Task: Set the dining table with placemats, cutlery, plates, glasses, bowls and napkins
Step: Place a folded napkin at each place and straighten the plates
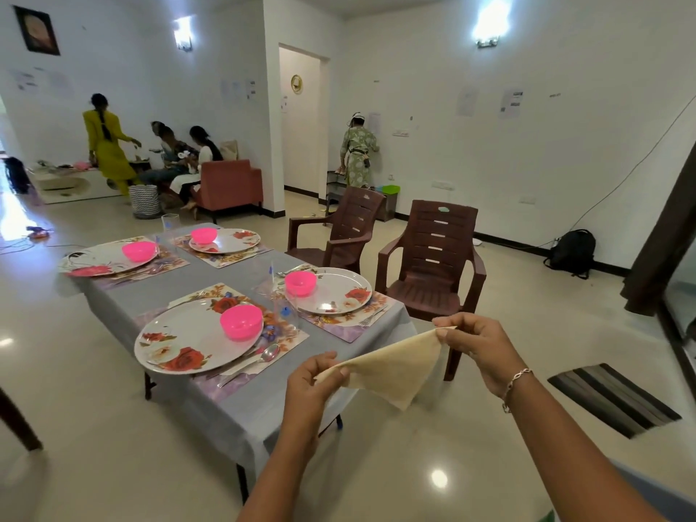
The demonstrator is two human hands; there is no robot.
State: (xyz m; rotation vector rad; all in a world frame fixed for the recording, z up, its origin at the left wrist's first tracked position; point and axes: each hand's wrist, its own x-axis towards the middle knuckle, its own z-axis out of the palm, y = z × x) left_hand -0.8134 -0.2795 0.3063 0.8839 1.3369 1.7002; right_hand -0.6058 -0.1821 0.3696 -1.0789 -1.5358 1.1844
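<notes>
Field notes, head view.

- Left grip [314, 378] and right grip [478, 344] are both raised in front of me, just off the near corner of the tabletop [233, 405].
- Each grip pinches one end of a cream napkin [391, 365] between thumb and fingers. The cloth is pulled taut between them as a folded triangle with its point hanging down.
- I read the napkin as held in the air beside the tabletop's edge, not resting on it.
- There is a bracelet [516, 386] on the right wrist.
- A grey cloth covers the tabletop, and I count four place settings.
- Nearest setting: floral placemat [297, 335], rose-patterned plate [180, 344], pink bowl [241, 321] on the plate, and a spoon [269, 353] just beside the plate's rim.
- Setting to its right: second plate [335, 292] carrying a second pink bowl [300, 282], with a fork [371, 318] on the mat's outer side.
- A clear glass [288, 310] stands between these two settings.
- Two far settings look alike; their cutlery is too blurred to tell.
- Two brown plastic chairs [433, 258] stand on the tabletop's right side.
</notes>
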